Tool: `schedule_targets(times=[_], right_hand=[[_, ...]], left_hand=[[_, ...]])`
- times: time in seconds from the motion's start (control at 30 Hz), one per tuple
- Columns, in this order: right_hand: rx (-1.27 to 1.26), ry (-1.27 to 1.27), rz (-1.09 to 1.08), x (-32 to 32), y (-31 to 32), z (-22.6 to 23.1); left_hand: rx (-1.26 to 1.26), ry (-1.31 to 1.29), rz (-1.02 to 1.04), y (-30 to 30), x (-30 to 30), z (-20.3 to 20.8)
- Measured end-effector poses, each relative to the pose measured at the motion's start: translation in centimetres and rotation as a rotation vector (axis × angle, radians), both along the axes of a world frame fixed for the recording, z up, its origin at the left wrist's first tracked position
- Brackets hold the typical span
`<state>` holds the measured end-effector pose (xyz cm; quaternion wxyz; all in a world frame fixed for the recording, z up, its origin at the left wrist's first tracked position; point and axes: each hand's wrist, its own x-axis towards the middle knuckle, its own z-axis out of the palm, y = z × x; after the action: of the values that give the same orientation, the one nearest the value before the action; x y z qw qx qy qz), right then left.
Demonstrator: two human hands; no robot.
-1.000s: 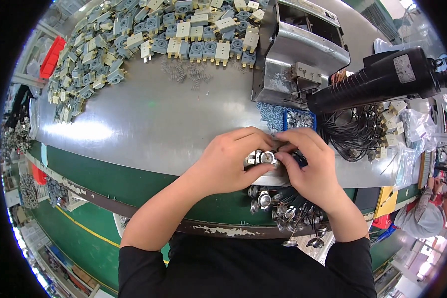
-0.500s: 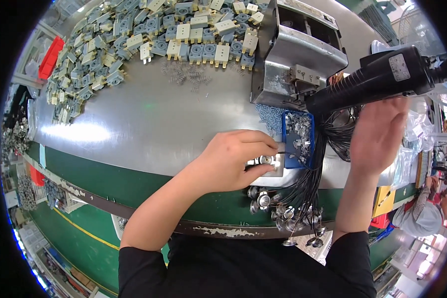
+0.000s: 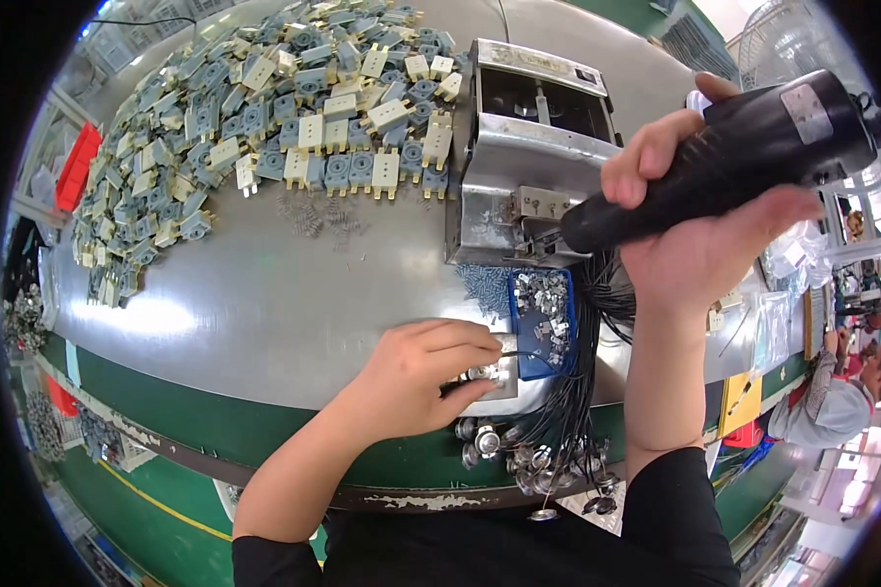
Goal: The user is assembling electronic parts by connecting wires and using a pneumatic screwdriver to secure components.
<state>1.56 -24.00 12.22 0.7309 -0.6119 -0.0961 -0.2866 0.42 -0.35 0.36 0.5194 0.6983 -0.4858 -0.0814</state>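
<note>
My left hand [image 3: 423,370] is closed at the bench's near edge, its thumb and fingers pinching a small silver metal part [image 3: 481,373] with a black wire. A flat metal block [image 3: 507,376] lies beneath that part, which my fingers partly cover. In my right hand [image 3: 683,262] is a black electric screwdriver [image 3: 744,147], fingers curled over its top and thumb below. The screwdriver's nose points left, in front of the outlet of a steel screw feeder [image 3: 486,217]; its tip is hard to make out.
A blue tray [image 3: 539,371] of small metal clips stands beside loose bluish screws [image 3: 486,287]. Black wires [image 3: 565,399] hang over the front edge, ending in round silver parts [image 3: 486,440]. Grey and cream blocks [image 3: 264,117] heap at far left, near loose springs [image 3: 320,213]. Another person [image 3: 832,401] sits at right.
My right hand, raised beside the screwdriver before, now wraps round it. The view has shifted, so the bench appears lower and further left. My left hand keeps its pinch on the metal part.
</note>
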Motion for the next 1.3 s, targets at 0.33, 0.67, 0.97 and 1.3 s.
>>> schedule_targets(times=[0.33, 0.67, 0.97, 1.3], right_hand=[[-0.080, 0.063, -0.263, 1.7, 0.7, -0.2], [-0.095, 0.040, -0.251, 1.6, 1.2, -0.3], [-0.106, 0.126, -0.145, -0.1, 2.4, -0.1], [0.100, 0.162, 0.261, -6.1, 5.7, -1.6]], left_hand=[[0.004, 0.003, 0.001, 0.0, 0.2, -0.3], [0.006, -0.007, 0.001, 0.0, 0.1, -0.1], [-0.017, 0.012, 0.012, 0.1, -0.2, -0.6], [-0.031, -0.019, 0.044, 0.3, -0.2, -1.3]])
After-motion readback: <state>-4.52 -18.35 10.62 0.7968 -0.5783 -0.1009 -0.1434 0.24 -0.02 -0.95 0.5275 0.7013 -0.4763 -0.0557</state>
